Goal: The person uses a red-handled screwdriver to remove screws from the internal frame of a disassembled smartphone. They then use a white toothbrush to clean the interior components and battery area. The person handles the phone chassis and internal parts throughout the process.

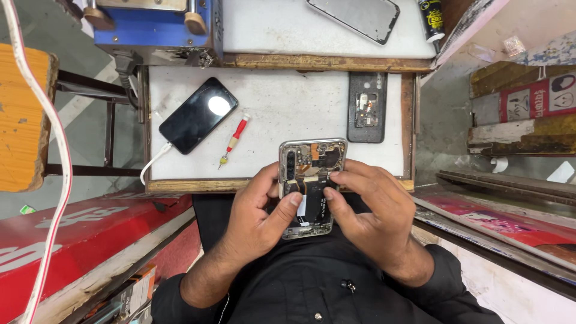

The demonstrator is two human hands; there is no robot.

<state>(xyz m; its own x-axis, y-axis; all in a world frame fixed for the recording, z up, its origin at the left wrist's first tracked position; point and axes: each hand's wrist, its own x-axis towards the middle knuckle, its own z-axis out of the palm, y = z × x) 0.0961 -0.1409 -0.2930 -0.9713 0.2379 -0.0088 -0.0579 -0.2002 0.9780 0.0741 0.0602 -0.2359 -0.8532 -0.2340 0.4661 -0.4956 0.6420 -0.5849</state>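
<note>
Hands hold the opened phone (312, 186) low in the middle, long side up-down: left hand (259, 219) grips its side, right hand (371, 216) pinches inside.

I see a small white worktop with a worn wooden frame (282, 187) over a grey concrete floor (447, 108). An orange wooden stool (24, 114) stands left; a red painted counter (72, 234) runs alongside.

Bright even daylight, glare on phone screen (219, 106).
</note>
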